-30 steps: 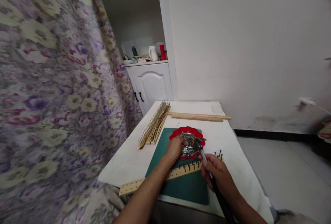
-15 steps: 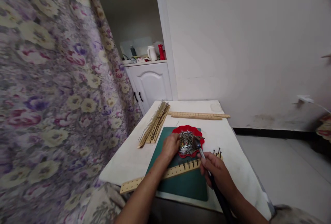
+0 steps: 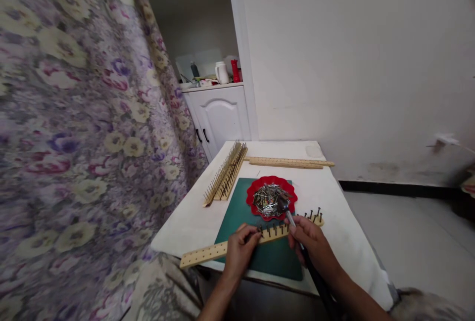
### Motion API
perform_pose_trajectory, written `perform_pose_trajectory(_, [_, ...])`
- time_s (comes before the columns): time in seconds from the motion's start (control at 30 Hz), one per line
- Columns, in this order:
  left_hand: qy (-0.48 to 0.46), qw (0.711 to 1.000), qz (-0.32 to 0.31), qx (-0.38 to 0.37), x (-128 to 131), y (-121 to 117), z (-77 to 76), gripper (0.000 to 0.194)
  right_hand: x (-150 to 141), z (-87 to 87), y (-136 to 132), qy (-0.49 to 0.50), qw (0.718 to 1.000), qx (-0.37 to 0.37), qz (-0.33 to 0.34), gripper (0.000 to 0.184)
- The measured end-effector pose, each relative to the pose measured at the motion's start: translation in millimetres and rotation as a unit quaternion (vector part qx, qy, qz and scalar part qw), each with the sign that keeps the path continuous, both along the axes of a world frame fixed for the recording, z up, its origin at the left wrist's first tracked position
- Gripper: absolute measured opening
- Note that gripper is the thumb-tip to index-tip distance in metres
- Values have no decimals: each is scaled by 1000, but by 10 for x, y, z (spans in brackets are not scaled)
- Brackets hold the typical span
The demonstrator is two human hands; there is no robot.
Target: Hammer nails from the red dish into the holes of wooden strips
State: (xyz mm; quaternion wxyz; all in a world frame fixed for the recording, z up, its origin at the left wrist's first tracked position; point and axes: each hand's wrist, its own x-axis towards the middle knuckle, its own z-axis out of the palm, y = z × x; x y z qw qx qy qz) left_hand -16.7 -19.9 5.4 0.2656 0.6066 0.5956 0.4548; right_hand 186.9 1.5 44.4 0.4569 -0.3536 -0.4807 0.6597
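My left hand (image 3: 240,249) pinches a nail (image 3: 260,228) at the wooden strip (image 3: 204,254), beside the row of nails standing in it. Whether the nail's tip sits in a hole is hidden by my fingers. My right hand (image 3: 310,238) is wrapped round a hammer (image 3: 290,217), whose metal head hangs over the near right rim of a red scalloped dish (image 3: 254,207). Loose nails (image 3: 269,198) fill that dish. Dish and strip both rest on a green mat (image 3: 232,212); the strip's left part shows open holes, while several nails stand up along its right part.
Two strips bristling with nails (image 3: 227,172) lie at the table's far left. More wooden strips (image 3: 289,162) lie along the back. A white cloth (image 3: 185,227) covers the table. A floral curtain (image 3: 92,162) hangs at left, with a white cabinet (image 3: 226,113) behind.
My left hand has moved from the dish back toward me, down to the wooden strip, with a nail between its fingers. The right hand keeps the hammer in nearly the same place.
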Motion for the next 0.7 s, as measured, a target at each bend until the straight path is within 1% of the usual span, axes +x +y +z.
perform_pose_trajectory(0.2, [29,1000,-9,7,29,55,4,19,-5,4,-19,-9,1000,-4,8,27])
perform_pose_trajectory(0.5, [37,999,-22,12,18,24,-20,20,-23,-1,-44,-15,1000,-9,11,26])
perform_pose_trajectory(0.7, [47,998,-33,23,31,5,-5,19,-38,3,-58,-15,1000,-14,17,27])
